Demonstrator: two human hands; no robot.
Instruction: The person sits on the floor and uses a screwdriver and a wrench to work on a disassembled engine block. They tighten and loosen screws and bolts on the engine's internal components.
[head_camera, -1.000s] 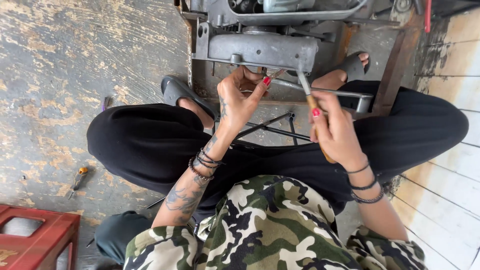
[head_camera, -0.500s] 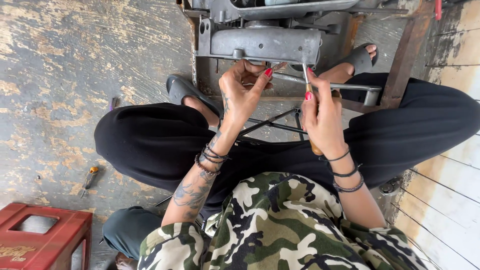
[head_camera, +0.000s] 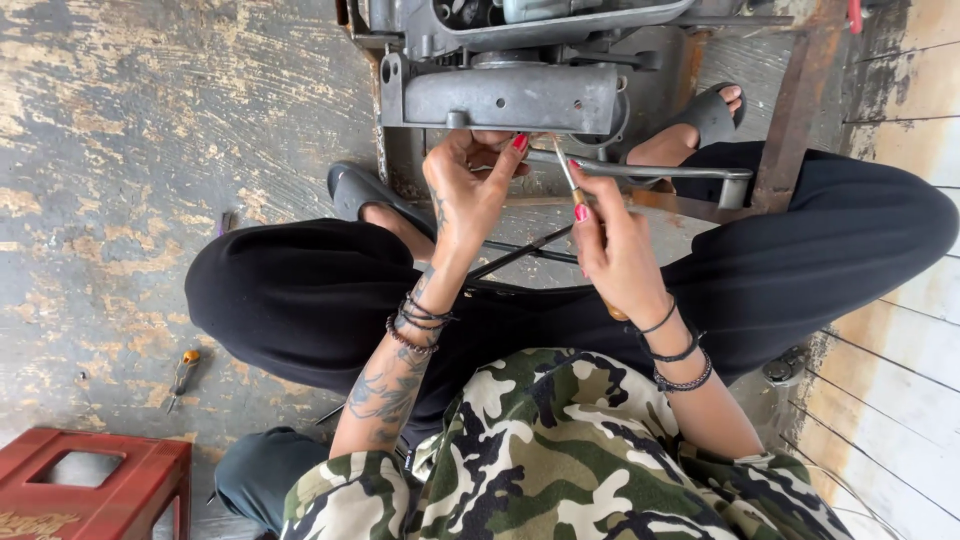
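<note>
A grey metal engine block (head_camera: 510, 95) stands on a rusty frame in front of my knees. My right hand (head_camera: 612, 245) is closed around a wooden-handled screwdriver (head_camera: 568, 172), its metal shaft pointing up at the underside of the engine. My left hand (head_camera: 468, 195) reaches up beside it, fingertips touching the engine's lower edge next to the screwdriver tip. Whether those fingers pinch a small part is hidden. Both wrists carry several dark bracelets. I sit with black-trousered legs apart, in a camouflage top.
A small orange-handled screwdriver (head_camera: 182, 372) lies on the worn concrete floor at left. A red plastic stool (head_camera: 95, 490) sits at bottom left. Black sandals (head_camera: 355, 190) flank the engine. A rusty upright bar (head_camera: 795, 110) and a white plank wall (head_camera: 895, 380) are at right.
Both hands have risen toward the engine's underside. The screwdriver tip now sits closer to my left fingertips. The view has also shifted slightly.
</note>
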